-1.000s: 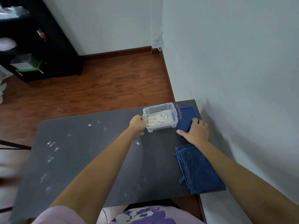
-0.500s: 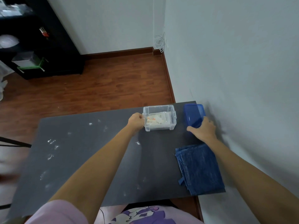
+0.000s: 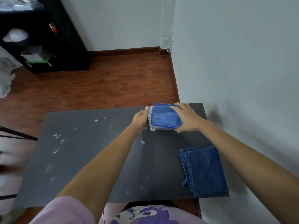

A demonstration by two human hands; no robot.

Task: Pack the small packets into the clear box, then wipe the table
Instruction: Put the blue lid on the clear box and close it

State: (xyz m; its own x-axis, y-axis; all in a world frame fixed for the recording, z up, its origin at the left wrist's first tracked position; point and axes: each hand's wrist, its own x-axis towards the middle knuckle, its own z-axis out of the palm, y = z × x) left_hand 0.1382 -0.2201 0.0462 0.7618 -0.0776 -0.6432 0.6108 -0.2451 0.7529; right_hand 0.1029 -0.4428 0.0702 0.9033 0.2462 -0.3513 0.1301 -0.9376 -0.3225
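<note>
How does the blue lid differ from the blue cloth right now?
The blue lid is rigid, glossy plastic; the blue cloth is soft, folded denim-like fabric. The lid sits on the clear box under the right hand, with the left hand at the box's side; the cloth lies untouched on the table. Both are blue.

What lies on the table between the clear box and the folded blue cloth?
Nothing: the head view shows bare dark table between the clear plastic box and the folded blue denim cloth.
</note>
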